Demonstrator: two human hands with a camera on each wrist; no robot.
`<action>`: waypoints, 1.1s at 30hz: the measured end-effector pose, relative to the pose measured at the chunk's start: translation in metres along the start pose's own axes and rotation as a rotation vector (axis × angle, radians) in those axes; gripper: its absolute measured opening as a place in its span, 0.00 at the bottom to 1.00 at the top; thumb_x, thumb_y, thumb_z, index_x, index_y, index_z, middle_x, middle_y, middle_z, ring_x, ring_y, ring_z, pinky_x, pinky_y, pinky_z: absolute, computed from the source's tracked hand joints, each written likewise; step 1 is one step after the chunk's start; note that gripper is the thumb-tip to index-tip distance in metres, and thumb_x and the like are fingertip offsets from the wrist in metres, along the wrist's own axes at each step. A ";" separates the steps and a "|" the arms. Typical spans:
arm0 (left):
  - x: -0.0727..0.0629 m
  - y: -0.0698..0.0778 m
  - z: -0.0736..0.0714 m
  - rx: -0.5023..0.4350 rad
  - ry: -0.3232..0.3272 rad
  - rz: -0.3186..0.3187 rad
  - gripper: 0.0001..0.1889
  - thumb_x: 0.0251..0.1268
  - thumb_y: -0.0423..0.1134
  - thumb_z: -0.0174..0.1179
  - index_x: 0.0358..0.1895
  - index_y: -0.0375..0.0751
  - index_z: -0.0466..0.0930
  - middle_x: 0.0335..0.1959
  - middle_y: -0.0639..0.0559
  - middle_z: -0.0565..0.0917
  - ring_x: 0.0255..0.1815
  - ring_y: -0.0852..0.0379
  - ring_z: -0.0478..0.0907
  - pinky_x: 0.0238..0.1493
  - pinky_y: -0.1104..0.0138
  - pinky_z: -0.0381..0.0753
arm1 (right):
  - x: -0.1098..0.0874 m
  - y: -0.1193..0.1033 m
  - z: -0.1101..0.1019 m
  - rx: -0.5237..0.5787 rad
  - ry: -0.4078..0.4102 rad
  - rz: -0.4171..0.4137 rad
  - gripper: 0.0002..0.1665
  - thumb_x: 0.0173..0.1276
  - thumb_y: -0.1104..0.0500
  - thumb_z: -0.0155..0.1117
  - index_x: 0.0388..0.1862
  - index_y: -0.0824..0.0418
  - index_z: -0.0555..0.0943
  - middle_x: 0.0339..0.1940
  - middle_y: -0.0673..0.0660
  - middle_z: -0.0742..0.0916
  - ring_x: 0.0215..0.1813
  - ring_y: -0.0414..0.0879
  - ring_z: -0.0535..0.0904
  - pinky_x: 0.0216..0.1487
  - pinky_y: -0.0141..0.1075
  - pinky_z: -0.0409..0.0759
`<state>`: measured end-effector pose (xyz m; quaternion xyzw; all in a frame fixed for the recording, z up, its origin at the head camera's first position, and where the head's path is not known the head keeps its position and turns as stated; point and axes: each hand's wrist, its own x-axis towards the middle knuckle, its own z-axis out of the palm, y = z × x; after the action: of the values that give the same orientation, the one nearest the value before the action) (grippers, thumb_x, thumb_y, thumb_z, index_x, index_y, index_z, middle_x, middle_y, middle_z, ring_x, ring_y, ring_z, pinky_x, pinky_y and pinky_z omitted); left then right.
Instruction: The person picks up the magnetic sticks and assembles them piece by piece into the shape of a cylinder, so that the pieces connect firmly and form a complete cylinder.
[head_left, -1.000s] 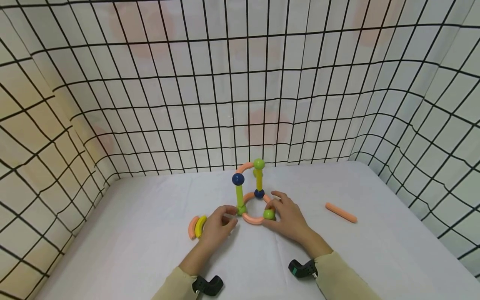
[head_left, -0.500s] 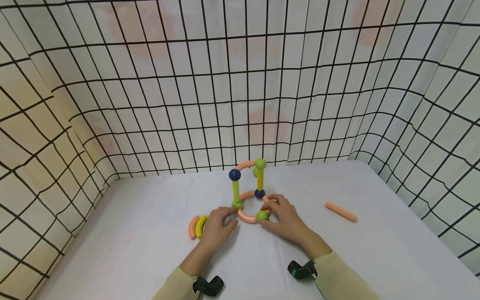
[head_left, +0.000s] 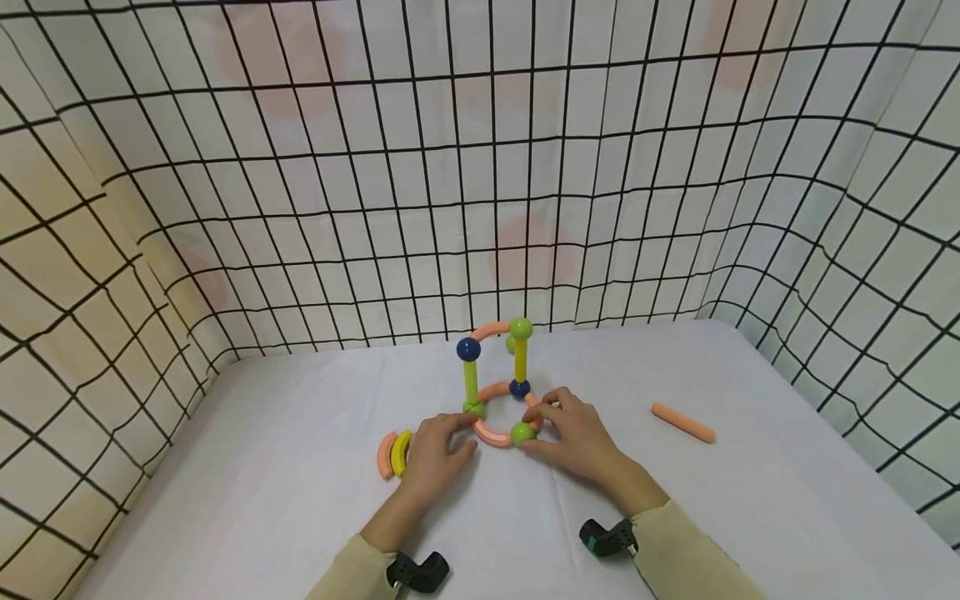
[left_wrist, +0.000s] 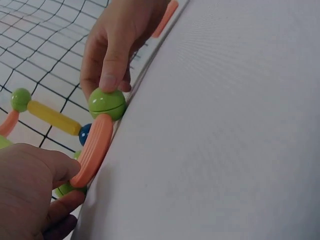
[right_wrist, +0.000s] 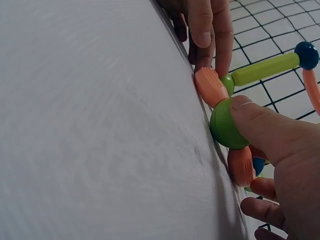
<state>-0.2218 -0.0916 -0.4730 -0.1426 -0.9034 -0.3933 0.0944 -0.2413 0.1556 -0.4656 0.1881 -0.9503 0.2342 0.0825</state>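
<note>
A magnetic ball-and-stick frame stands mid-table. Its base ring has coral curved sticks (head_left: 491, 435), a green ball (head_left: 522, 433) at the front, another at the left, and a navy ball (head_left: 520, 388) behind. Upright are a lime stick (head_left: 471, 382) topped by a navy ball (head_left: 468, 349) and a yellow stick (head_left: 521, 360) topped by a green ball (head_left: 521, 328). My right hand (head_left: 577, 433) pinches the front green ball, thumb on its near side. My left hand (head_left: 435, 454) touches the left green ball (head_left: 474, 409) with relaxed fingers, its thumb apart.
A coral curved stick (head_left: 386, 455) and a yellow curved stick (head_left: 401, 453) lie left of my left hand. A straight coral stick (head_left: 682, 423) lies on the right. Black grid netting (head_left: 420, 208) rises behind the white table (head_left: 247, 467) and along both sides.
The frame has shifted slightly left, its front green ball carried leftward by my right fingers. The left green ball now meets my left index finger. Little differs over the last half second.
</note>
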 end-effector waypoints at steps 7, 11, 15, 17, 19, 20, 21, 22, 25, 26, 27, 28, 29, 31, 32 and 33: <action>0.000 0.000 0.001 0.015 -0.009 0.000 0.20 0.65 0.38 0.64 0.60 0.46 0.81 0.58 0.50 0.84 0.61 0.46 0.75 0.63 0.48 0.71 | -0.002 -0.005 -0.002 0.025 0.036 -0.036 0.17 0.55 0.42 0.78 0.43 0.40 0.86 0.47 0.48 0.77 0.42 0.43 0.72 0.44 0.39 0.71; 0.000 0.000 0.001 0.010 -0.010 -0.010 0.21 0.65 0.39 0.63 0.61 0.47 0.80 0.59 0.50 0.83 0.62 0.45 0.74 0.64 0.47 0.70 | -0.001 -0.007 -0.001 0.029 0.050 -0.068 0.16 0.55 0.43 0.78 0.41 0.41 0.87 0.47 0.48 0.78 0.44 0.44 0.75 0.46 0.40 0.74; 0.000 0.000 0.001 0.009 -0.005 -0.020 0.20 0.66 0.40 0.63 0.61 0.49 0.81 0.59 0.50 0.83 0.63 0.45 0.74 0.64 0.47 0.70 | 0.000 -0.008 -0.003 0.019 0.035 -0.077 0.16 0.55 0.44 0.78 0.42 0.42 0.87 0.49 0.48 0.79 0.46 0.44 0.77 0.48 0.41 0.75; 0.000 0.001 0.001 0.009 -0.009 -0.028 0.19 0.66 0.40 0.62 0.61 0.50 0.81 0.60 0.50 0.82 0.63 0.45 0.73 0.64 0.47 0.69 | 0.000 -0.008 -0.005 0.019 0.028 -0.071 0.17 0.56 0.45 0.78 0.44 0.43 0.86 0.48 0.48 0.80 0.44 0.44 0.77 0.46 0.40 0.75; 0.000 0.001 0.001 0.014 -0.010 -0.027 0.19 0.66 0.40 0.62 0.60 0.50 0.82 0.59 0.50 0.82 0.63 0.45 0.73 0.64 0.47 0.69 | 0.001 -0.005 -0.010 0.034 0.022 -0.055 0.17 0.57 0.47 0.78 0.45 0.44 0.86 0.47 0.48 0.81 0.43 0.43 0.76 0.45 0.38 0.75; 0.000 0.001 0.001 0.016 -0.010 -0.027 0.19 0.66 0.40 0.62 0.60 0.51 0.82 0.59 0.50 0.82 0.63 0.45 0.73 0.64 0.47 0.69 | 0.001 -0.004 -0.012 0.047 0.019 -0.043 0.17 0.58 0.49 0.77 0.46 0.45 0.86 0.46 0.48 0.81 0.42 0.43 0.76 0.44 0.37 0.74; 0.000 0.001 0.001 0.016 -0.010 -0.027 0.18 0.66 0.40 0.62 0.60 0.51 0.82 0.59 0.50 0.82 0.63 0.45 0.73 0.64 0.46 0.69 | 0.002 -0.001 -0.015 0.053 0.016 -0.025 0.16 0.59 0.50 0.77 0.47 0.45 0.86 0.45 0.48 0.81 0.41 0.42 0.76 0.42 0.36 0.74; 0.000 0.001 0.001 0.016 -0.010 -0.027 0.18 0.66 0.40 0.62 0.60 0.51 0.82 0.59 0.50 0.82 0.63 0.45 0.73 0.64 0.46 0.69 | 0.003 0.001 -0.018 0.060 0.013 -0.009 0.16 0.59 0.51 0.77 0.47 0.46 0.86 0.45 0.49 0.81 0.40 0.42 0.75 0.42 0.35 0.74; 0.000 0.001 0.002 0.015 -0.008 -0.027 0.18 0.66 0.40 0.62 0.59 0.51 0.82 0.58 0.50 0.83 0.63 0.46 0.74 0.63 0.47 0.69 | 0.005 0.011 -0.029 0.073 -0.001 0.051 0.15 0.61 0.53 0.75 0.48 0.47 0.85 0.44 0.50 0.82 0.40 0.42 0.74 0.39 0.34 0.72; 0.000 0.001 0.002 0.016 -0.007 -0.025 0.18 0.66 0.40 0.62 0.59 0.51 0.82 0.58 0.50 0.83 0.62 0.46 0.74 0.63 0.47 0.69 | 0.005 0.014 -0.034 0.072 -0.007 0.071 0.15 0.62 0.53 0.74 0.49 0.47 0.85 0.44 0.50 0.82 0.39 0.42 0.73 0.38 0.34 0.72; 0.000 0.001 0.002 0.016 -0.007 -0.026 0.18 0.66 0.40 0.62 0.59 0.51 0.82 0.58 0.51 0.83 0.62 0.46 0.74 0.63 0.47 0.70 | 0.006 0.018 -0.039 0.074 -0.010 0.085 0.15 0.63 0.53 0.73 0.50 0.48 0.84 0.44 0.51 0.82 0.39 0.42 0.73 0.37 0.34 0.71; 0.001 0.001 0.002 0.018 -0.007 -0.026 0.18 0.66 0.40 0.62 0.59 0.51 0.82 0.57 0.51 0.83 0.62 0.46 0.74 0.63 0.47 0.70 | 0.006 0.022 -0.043 0.078 -0.014 0.099 0.16 0.64 0.53 0.72 0.51 0.48 0.84 0.45 0.52 0.83 0.39 0.43 0.72 0.37 0.35 0.70; 0.001 0.001 0.002 0.019 -0.006 -0.027 0.18 0.66 0.40 0.62 0.59 0.51 0.82 0.57 0.51 0.83 0.62 0.46 0.74 0.63 0.48 0.70 | 0.005 0.026 -0.048 0.083 -0.013 0.114 0.16 0.65 0.53 0.72 0.52 0.49 0.83 0.45 0.53 0.83 0.39 0.43 0.72 0.36 0.35 0.70; 0.001 0.000 0.002 0.023 -0.001 -0.029 0.17 0.66 0.40 0.62 0.58 0.51 0.83 0.57 0.51 0.83 0.61 0.47 0.74 0.62 0.48 0.70 | 0.004 0.034 -0.058 0.089 -0.001 0.130 0.17 0.66 0.53 0.71 0.53 0.50 0.83 0.46 0.54 0.83 0.40 0.44 0.72 0.36 0.35 0.69; 0.001 0.001 0.002 0.024 0.000 -0.031 0.17 0.66 0.40 0.62 0.58 0.51 0.83 0.56 0.51 0.83 0.61 0.47 0.74 0.62 0.49 0.71 | 0.003 0.038 -0.062 0.094 0.004 0.138 0.17 0.66 0.52 0.71 0.54 0.50 0.83 0.46 0.55 0.83 0.40 0.44 0.72 0.36 0.35 0.69; 0.002 0.001 0.002 0.025 0.002 -0.034 0.17 0.66 0.40 0.62 0.57 0.51 0.83 0.56 0.52 0.83 0.60 0.48 0.74 0.62 0.49 0.71 | 0.002 0.043 -0.067 0.099 0.012 0.145 0.18 0.66 0.52 0.70 0.54 0.51 0.83 0.46 0.55 0.84 0.40 0.45 0.72 0.36 0.36 0.69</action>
<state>-0.2231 -0.0894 -0.4733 -0.1257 -0.9104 -0.3835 0.0907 -0.2557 0.2220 -0.4240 0.1214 -0.9481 0.2873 0.0616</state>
